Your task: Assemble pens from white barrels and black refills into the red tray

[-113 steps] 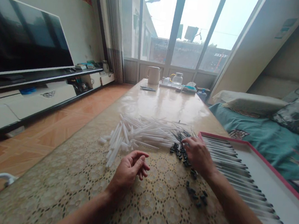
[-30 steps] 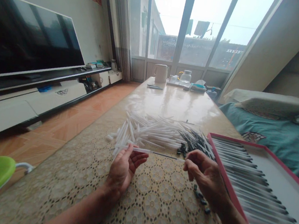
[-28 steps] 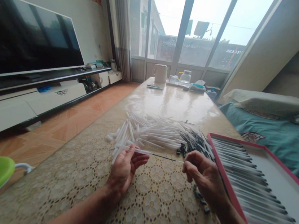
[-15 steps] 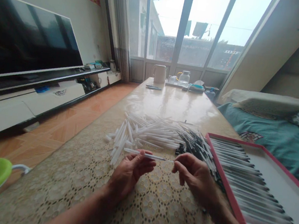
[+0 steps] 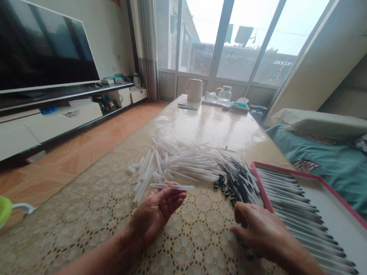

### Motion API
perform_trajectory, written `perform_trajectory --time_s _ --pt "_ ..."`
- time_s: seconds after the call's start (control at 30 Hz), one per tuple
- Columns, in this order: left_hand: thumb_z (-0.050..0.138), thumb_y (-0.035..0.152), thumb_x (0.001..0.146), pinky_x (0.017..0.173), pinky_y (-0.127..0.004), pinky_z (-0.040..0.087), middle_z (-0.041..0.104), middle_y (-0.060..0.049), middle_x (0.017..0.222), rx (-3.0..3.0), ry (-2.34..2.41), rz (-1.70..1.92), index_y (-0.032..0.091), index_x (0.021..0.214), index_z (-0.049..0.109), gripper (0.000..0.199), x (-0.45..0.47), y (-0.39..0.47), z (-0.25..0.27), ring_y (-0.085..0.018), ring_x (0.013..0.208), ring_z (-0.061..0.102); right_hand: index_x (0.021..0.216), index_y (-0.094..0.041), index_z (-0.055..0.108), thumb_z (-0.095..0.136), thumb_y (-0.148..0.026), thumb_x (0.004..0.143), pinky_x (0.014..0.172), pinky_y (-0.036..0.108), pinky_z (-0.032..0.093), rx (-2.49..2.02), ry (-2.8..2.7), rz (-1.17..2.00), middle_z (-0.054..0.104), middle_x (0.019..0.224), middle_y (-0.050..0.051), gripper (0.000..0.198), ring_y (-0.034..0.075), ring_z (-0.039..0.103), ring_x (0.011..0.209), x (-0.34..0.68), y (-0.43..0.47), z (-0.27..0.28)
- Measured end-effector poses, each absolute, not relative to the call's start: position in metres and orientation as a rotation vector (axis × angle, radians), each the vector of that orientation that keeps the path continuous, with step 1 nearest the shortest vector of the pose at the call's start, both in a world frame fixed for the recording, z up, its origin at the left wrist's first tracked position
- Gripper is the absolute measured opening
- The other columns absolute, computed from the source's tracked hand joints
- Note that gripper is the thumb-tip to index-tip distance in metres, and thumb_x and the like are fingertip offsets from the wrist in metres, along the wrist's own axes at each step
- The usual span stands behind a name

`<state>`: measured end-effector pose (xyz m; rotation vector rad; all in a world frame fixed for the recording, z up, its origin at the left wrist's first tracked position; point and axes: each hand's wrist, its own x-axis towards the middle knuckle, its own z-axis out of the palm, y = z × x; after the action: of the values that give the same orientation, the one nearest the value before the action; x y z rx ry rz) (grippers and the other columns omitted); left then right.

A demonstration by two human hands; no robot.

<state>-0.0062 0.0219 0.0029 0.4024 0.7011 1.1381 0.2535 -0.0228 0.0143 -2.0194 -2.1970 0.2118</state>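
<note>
White tube [image 5: 184,187] in left fingers [image 5: 175,197], away from right fingers [image 5: 239,209]

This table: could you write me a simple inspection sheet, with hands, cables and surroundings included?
Surface: table, patterned, shiny toward the window.
Job's things: white tubes piled centrally; thin black sticks and small black pieces beside them; box holding black-ended tubes.
Clutter: cream jug, glass jug and tissues at the far end.
Hands: left hand holds one tube; right hand, grip hidden.
Cables: nothing seen on the table.
Surroundings: television left, window ahead, teal cover right.
</note>
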Motion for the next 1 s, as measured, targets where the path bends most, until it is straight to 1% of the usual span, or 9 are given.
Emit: perform_trajectory --time_s 0.1,0.2,0.27,0.33,0.4,0.47,0.67,0.8,1.0 --pt "0.056 0.011 0.083 0.067 -0.024 0.056 0.073 -0.010 0.076 0.483 0.747 1.097 0.012 0.085 0.058 0.003 -0.003 0.020 0.003 -0.017 0.070 0.070 0.062 -0.022 0.053 0.060 -0.016 0.064 0.050 0.026 0.027 -1.962 -2.217 0.259 0.060 0.063 0.000 0.009 0.015 0.052 0.058 0.249 -0.021 0.009" --pt "0.058 0.012 0.083 0.069 -0.025 0.056 0.073 -0.011 0.077 0.557 0.769 1.067 0.012 0.087 0.058 0.004 -0.001 0.019 0.002 -0.017 0.071 0.070 0.065 -0.021 0.052 0.053 -0.010 0.066 0.052 0.025 0.031 -1.835 -2.182 0.436 0.057 0.062 -0.001 0.010 0.013 0.050 0.057 0.242 -0.016 0.012" --pt "0.058 0.012 0.083 0.071 -0.026 0.056 0.073 -0.011 0.078 0.578 0.763 1.061 0.012 0.088 0.058 0.005 -0.001 0.019 0.002 -0.017 0.073 0.070 0.073 -0.020 0.054 0.051 -0.012 0.073 0.054 0.025 0.036 -1.690 -2.075 0.576 0.057 0.063 -0.002 0.009 0.013 0.051 0.058 0.233 -0.012 0.018" --pt "0.058 0.012 0.083 0.072 -0.026 0.055 0.073 -0.010 0.079 0.583 0.755 1.058 0.012 0.089 0.058 0.006 -0.001 0.019 0.001 -0.017 0.074 0.070 0.081 -0.020 0.055 0.050 -0.018 0.081 0.057 0.024 0.040 -1.514 -1.909 0.710 0.057 0.068 -0.001 0.005 0.012 0.053 0.062 0.219 -0.010 0.023" --pt "0.058 0.013 0.083 0.072 -0.026 0.055 0.073 -0.010 0.079 0.582 0.750 1.054 0.012 0.090 0.058 0.007 -0.002 0.020 0.000 -0.017 0.075 0.070 0.083 -0.020 0.054 0.052 -0.025 0.084 0.058 0.023 0.043 -1.381 -1.747 0.824 0.057 0.069 -0.001 0.006 0.012 0.054 0.062 0.204 -0.010 0.025" --pt "0.058 0.013 0.083 0.073 -0.026 0.055 0.073 -0.010 0.080 0.583 0.745 1.050 0.012 0.091 0.058 0.008 -0.002 0.020 -0.001 -0.017 0.076 0.070 0.083 -0.019 0.053 0.053 -0.028 0.085 0.057 0.022 0.044 -1.306 -1.632 0.897 0.057 0.068 -0.002 0.009 0.011 0.055 0.061 0.191 -0.011 0.023" --pt "0.061 0.014 0.081 0.074 -0.026 0.055 0.073 -0.008 0.079 0.589 0.706 1.037 0.012 0.088 0.060 0.007 -0.002 0.020 -0.002 -0.016 0.074 0.070 0.085 -0.018 0.054 0.057 -0.024 0.083 0.065 0.025 0.049 -1.240 -1.512 0.923 0.062 0.076 0.000 0.007 0.013 0.062 0.068 0.180 -0.011 0.010" --pt "0.064 0.015 0.079 0.072 -0.026 0.055 0.073 -0.006 0.076 0.587 0.696 1.035 0.013 0.085 0.060 0.008 -0.001 0.020 -0.003 -0.016 0.071 0.070 0.086 -0.018 0.055 0.058 -0.024 0.082 0.066 0.026 0.049 -1.254 -1.511 0.919 0.063 0.077 0.001 0.008 0.013 0.062 0.068 0.180 -0.010 0.009" --pt "0.067 0.018 0.077 0.072 -0.026 0.054 0.073 -0.007 0.076 0.609 0.708 1.013 0.013 0.086 0.060 0.013 -0.001 0.020 -0.002 -0.016 0.072 0.070 0.084 -0.018 0.056 0.059 -0.025 0.081 0.063 0.025 0.049 -1.256 -1.497 0.947 0.062 0.074 0.000 0.008 0.013 0.061 0.065 0.179 -0.010 0.008"
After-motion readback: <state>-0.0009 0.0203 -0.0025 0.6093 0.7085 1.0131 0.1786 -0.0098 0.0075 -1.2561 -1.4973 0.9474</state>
